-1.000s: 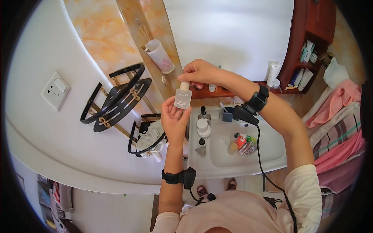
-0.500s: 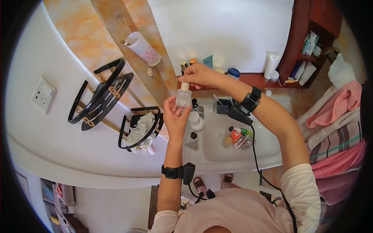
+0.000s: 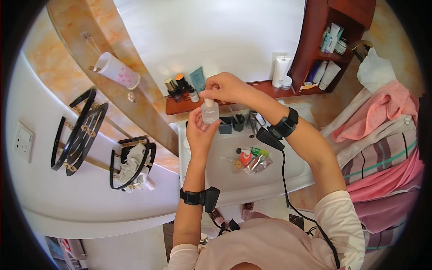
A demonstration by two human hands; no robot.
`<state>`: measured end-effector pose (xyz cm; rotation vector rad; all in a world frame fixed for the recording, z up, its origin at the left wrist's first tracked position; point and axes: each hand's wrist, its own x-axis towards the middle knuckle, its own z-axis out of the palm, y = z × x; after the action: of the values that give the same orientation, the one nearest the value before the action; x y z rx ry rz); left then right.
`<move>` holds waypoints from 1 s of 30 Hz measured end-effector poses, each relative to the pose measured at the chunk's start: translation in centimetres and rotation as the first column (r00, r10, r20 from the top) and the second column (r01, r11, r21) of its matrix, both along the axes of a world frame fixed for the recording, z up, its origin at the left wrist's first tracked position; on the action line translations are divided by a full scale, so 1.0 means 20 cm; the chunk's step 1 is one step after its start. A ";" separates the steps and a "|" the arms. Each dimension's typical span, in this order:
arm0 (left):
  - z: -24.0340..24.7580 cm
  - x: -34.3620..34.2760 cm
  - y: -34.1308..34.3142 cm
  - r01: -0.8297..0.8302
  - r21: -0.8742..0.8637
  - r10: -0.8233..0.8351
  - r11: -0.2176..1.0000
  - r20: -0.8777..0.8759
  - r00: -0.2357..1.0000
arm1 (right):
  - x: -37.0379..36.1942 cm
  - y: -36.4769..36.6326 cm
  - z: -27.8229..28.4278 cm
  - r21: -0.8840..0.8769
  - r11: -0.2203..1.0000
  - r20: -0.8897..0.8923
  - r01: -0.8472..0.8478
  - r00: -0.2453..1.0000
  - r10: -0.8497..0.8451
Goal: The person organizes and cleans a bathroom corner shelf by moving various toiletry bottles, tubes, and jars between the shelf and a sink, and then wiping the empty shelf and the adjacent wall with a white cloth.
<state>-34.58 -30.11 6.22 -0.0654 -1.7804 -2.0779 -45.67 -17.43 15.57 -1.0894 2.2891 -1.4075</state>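
Note:
A small frosted cosmetic bottle [image 3: 210, 114] with a pale cap stands nearly upright in front of me. My left hand [image 3: 200, 135] is closed around its lower part, thumb at one side and fingers at the other. My right hand [image 3: 223, 88] comes over from the right with its fingertips pinched at the cap; whether the cap is loose cannot be seen. Behind the hands, several small bottles [image 3: 181, 81] and a teal tube [image 3: 197, 80] stand on the red-brown ledge [image 3: 177, 107] below the mirror.
In the white sink [image 3: 279, 173] below lie a red-orange bottle [image 3: 245, 158] and a silver packet [image 3: 258, 163]. Dark cups [image 3: 225, 125] stand at its back edge. Black wire racks [image 3: 130, 164] hang at left, towels [image 3: 378, 112] at right. A cable [image 3: 285, 191] runs from my right wrist.
My view has turned to the right, so the ledge, sink and racks sit farther left in the picture. Both hands stay on the bottle, and more small bottles behind them now show.

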 end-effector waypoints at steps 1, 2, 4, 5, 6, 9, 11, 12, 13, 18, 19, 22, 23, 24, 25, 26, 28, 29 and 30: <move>0.00 -0.03 0.05 0.009 0.009 -0.009 1.000 0.001 1.000 | -0.02 0.06 0.01 0.009 1.000 0.001 0.009 1.000 -0.009; 0.00 -0.06 0.10 0.054 0.031 -0.054 0.998 -0.006 0.999 | -0.04 0.12 0.01 0.008 1.000 -0.014 0.013 1.000 -0.013; 0.01 -0.11 0.20 0.135 0.065 -0.135 0.989 -0.015 0.991 | -0.02 0.23 0.08 0.070 0.997 0.002 0.046 0.999 -0.046; 0.00 -0.13 0.21 0.141 0.071 -0.140 0.987 -0.015 0.990 | -0.05 0.27 0.05 0.075 0.996 0.003 0.052 0.999 -0.052; -0.01 -0.16 0.24 0.156 0.026 -0.157 0.987 0.018 0.987 | -0.08 0.31 0.04 0.088 0.992 -0.147 0.094 0.986 -0.081; -0.11 -0.23 0.29 0.165 -0.052 -0.162 0.985 0.055 0.985 | -0.14 0.43 0.00 0.124 0.968 -0.423 0.218 0.894 -0.147; -0.17 -0.22 0.29 0.117 -0.098 -0.106 0.988 0.106 0.989 | -0.19 0.50 -0.07 0.149 0.919 -0.474 0.365 0.842 -0.258; -0.19 -0.21 0.31 0.095 -0.123 -0.079 0.988 0.132 0.988 | -0.24 0.53 -0.13 0.152 0.914 -0.470 0.377 0.841 -0.269; -0.22 -0.19 0.30 0.108 -0.124 -0.091 0.986 0.136 0.986 | -0.27 0.56 -0.17 0.143 0.893 -0.521 0.426 0.800 -0.298; -0.46 -0.16 0.13 0.127 -0.160 -0.092 0.979 0.208 0.974 | -0.42 0.60 -0.36 0.082 0.862 -0.574 0.500 0.731 -0.369; -0.52 -0.17 0.07 0.122 -0.159 -0.085 0.980 0.222 0.971 | -0.43 0.60 -0.37 0.058 0.858 -0.608 0.511 0.699 -0.376; -0.58 -0.13 -0.05 0.144 -0.273 -0.080 0.951 0.232 0.970 | -0.49 0.58 -0.39 0.035 0.861 -0.628 0.507 0.681 -0.376; -0.58 -0.11 -0.07 0.149 -0.262 -0.075 0.954 0.272 0.959 | -0.50 0.58 -0.39 0.019 0.865 -0.634 0.502 0.675 -0.377; -0.55 -0.06 -0.13 0.162 -0.279 -0.072 0.947 0.306 0.949 | -0.50 0.53 -0.40 0.026 0.879 -0.617 0.477 0.699 -0.361; -0.53 -0.04 -0.17 0.185 -0.291 -0.082 0.939 0.335 0.939 | -0.51 0.54 -0.41 -0.006 0.884 -0.618 0.467 0.693 -0.370; -0.50 -0.01 -0.21 0.191 -0.270 -0.090 0.944 0.347 0.933 | -0.52 0.54 -0.43 -0.040 0.891 -0.619 0.453 0.689 -0.378; -0.45 0.07 -0.33 0.179 -0.218 -0.102 0.959 0.322 0.941 | -0.55 0.58 -0.49 -0.055 0.891 -0.653 0.450 0.659 -0.373; -0.42 0.13 -0.41 0.150 -0.216 -0.077 0.965 0.316 0.946 | -0.52 0.60 -0.49 0.009 0.876 -0.626 0.483 0.686 -0.371; -0.38 0.19 -0.47 0.088 -0.240 -0.006 0.967 0.320 0.947 | -0.48 0.62 -0.45 0.063 0.829 -0.603 0.556 0.683 -0.412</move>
<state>-30.75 -39.44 -1.28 0.1674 -2.2501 -1.9690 -55.28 -4.99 6.60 -0.9388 3.2913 -0.9618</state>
